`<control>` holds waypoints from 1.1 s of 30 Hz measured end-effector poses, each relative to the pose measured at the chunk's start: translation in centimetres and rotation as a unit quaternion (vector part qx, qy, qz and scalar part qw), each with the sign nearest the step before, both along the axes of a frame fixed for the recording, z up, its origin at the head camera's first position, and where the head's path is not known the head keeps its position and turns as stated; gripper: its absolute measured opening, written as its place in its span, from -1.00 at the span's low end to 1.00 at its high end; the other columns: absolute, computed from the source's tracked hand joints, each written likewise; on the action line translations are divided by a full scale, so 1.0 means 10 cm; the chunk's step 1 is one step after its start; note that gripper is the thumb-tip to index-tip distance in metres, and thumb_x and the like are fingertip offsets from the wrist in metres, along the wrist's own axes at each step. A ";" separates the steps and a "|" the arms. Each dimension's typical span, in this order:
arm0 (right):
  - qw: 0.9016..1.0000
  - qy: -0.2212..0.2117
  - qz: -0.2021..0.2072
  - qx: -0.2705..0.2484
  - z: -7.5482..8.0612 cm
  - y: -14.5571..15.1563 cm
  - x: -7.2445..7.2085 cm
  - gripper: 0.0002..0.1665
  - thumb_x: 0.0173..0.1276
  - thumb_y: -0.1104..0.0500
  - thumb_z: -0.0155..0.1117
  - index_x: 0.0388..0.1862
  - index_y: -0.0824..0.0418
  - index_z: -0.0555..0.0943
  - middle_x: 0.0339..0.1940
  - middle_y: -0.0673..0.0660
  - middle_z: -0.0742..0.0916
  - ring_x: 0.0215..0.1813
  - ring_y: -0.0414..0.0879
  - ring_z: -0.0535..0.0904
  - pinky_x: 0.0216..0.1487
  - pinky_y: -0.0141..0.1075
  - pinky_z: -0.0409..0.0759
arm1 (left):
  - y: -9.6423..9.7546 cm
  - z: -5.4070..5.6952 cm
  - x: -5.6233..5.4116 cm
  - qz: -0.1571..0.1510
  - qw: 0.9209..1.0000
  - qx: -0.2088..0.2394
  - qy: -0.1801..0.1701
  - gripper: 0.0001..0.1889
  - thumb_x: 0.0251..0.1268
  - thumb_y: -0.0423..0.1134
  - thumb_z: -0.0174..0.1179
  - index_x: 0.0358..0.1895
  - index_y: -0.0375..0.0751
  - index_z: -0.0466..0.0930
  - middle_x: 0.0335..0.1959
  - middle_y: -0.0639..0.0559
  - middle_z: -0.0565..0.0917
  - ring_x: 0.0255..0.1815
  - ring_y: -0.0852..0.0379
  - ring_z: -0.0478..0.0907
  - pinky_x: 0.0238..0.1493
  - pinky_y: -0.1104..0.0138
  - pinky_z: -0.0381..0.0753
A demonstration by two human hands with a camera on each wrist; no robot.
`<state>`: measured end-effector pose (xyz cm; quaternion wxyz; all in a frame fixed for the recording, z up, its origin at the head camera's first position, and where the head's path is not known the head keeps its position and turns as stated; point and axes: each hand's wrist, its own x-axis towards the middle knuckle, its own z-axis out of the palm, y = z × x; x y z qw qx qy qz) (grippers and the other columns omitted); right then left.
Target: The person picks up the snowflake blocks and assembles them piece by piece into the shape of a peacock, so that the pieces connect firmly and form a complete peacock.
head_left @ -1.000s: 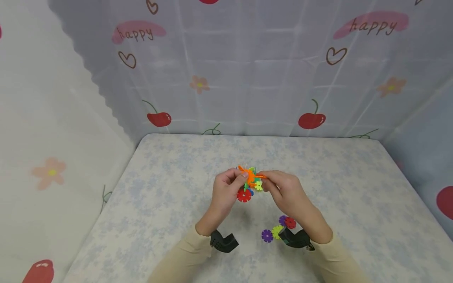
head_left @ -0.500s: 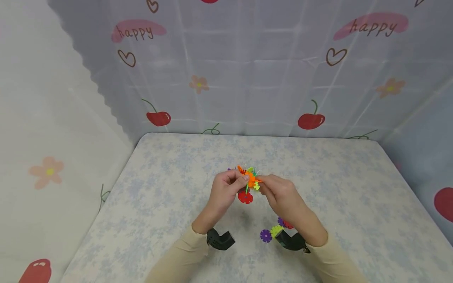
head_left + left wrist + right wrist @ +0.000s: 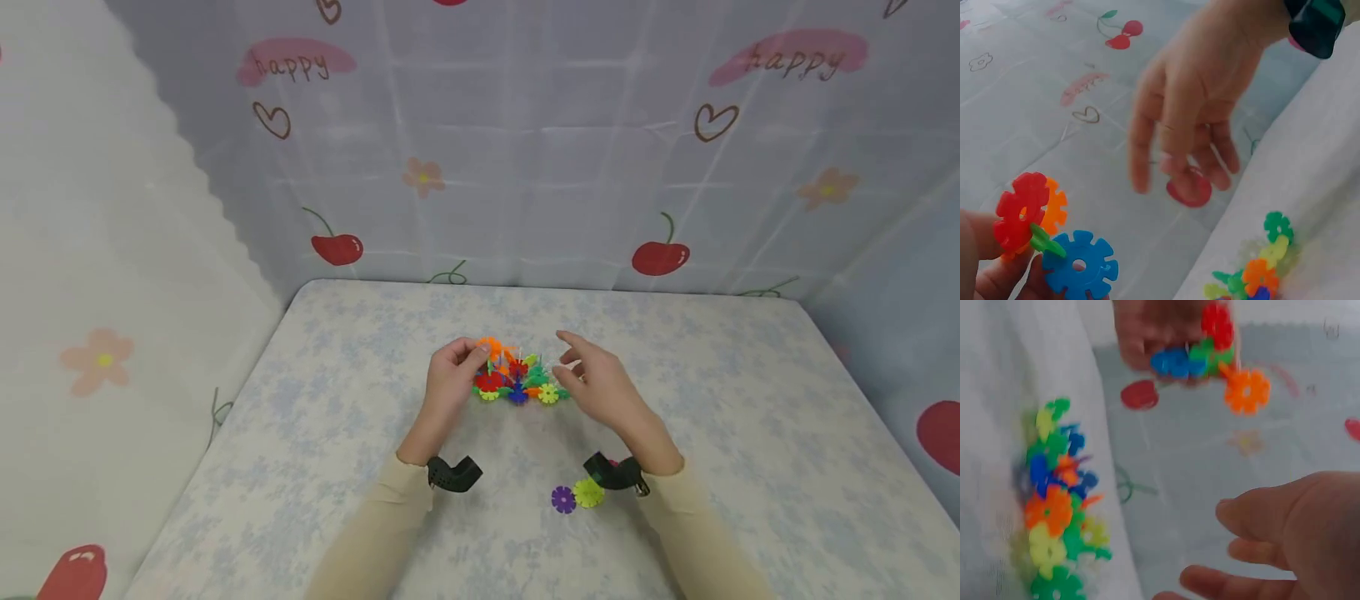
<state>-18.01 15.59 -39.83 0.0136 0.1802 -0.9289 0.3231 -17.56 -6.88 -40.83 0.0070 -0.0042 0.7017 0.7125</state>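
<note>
My left hand (image 3: 448, 375) pinches a small cluster of interlocking snowflake discs (image 3: 1021, 212) above the table. In the left wrist view, a green disc links its red disc to a blue disc (image 3: 1082, 265), with orange behind the red. From the right wrist view, an orange disc (image 3: 1247, 392) sticks out at the cluster's side. My right hand (image 3: 600, 383) is off to the right, fingers apart and loosely bent, holding nothing. Between and below the hands, a longer multicoloured chain of joined discs (image 3: 1049, 509) lies on the table, partly overlapped by the held cluster in the head view.
Nearer me lie a loose purple disc (image 3: 563, 500) and a yellow-green disc (image 3: 588, 492). A reddish disc shows partly behind the right wrist camera (image 3: 615, 472). The patterned tabletop (image 3: 360, 350) ends at a printed curtain (image 3: 517, 192) along the back.
Both hands were together at the orange discs. The right hand has let go and drawn away, while the left has moved left with the cluster, uncovering the chain on the table.
</note>
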 end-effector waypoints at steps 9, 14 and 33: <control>0.980 -0.189 0.058 0.036 -0.35 -0.11 -0.83 -0.47 0.61 0.03 0.05 0.41 0.28 0.50 0.29 0.37 0.64 0.18 0.22 0.64 0.16 0.07 0.66 | -0.07 -0.09 -0.10 0.013 0.997 0.028 -0.073 -0.87 0.56 -0.26 0.06 -0.24 -0.19 0.49 -0.27 -0.08 0.69 -0.37 0.18 0.58 -0.38 0.38 0.59; 0.973 -0.205 0.076 0.068 -0.31 -0.28 -1.03 -0.52 0.62 0.07 0.02 0.34 0.28 0.57 0.27 0.33 0.67 0.08 0.13 0.67 0.11 -0.03 0.66 | -0.02 -0.12 -0.11 -0.014 0.995 -0.015 -0.100 -0.86 0.55 -0.21 0.07 -0.23 -0.18 0.49 -0.18 -0.13 0.68 -0.41 0.17 0.58 -0.37 0.31 0.69; 0.971 -0.150 0.138 0.126 -0.06 -0.07 -0.88 -0.86 0.42 0.29 0.28 -0.20 0.21 0.78 -0.24 0.12 0.82 -0.36 -0.12 0.62 -0.25 -0.28 0.64 | 0.16 -0.38 -0.09 -0.079 0.986 -0.070 -0.127 -0.86 0.53 -0.22 0.05 -0.23 -0.21 0.47 -0.39 0.06 0.45 -0.54 0.15 0.26 -0.47 0.36 0.30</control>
